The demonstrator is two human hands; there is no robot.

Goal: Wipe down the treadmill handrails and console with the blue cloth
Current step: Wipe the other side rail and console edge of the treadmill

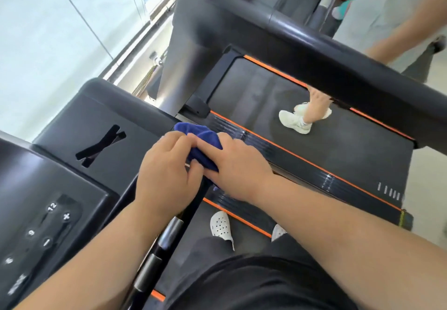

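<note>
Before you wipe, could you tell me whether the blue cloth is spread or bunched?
Bunched: left hand and right hand grip the blue cloth wadded.

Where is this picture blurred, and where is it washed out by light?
Head view, centre: left hand, right hand and blue cloth fairly sharp; head view, top right: another person's arm smeared by motion; head view, upper left: window wall washed out.

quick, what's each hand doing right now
Left hand: fingers curled onto the cloth, holding it.
Right hand: holding the same cloth, fingers laid over it.
</note>
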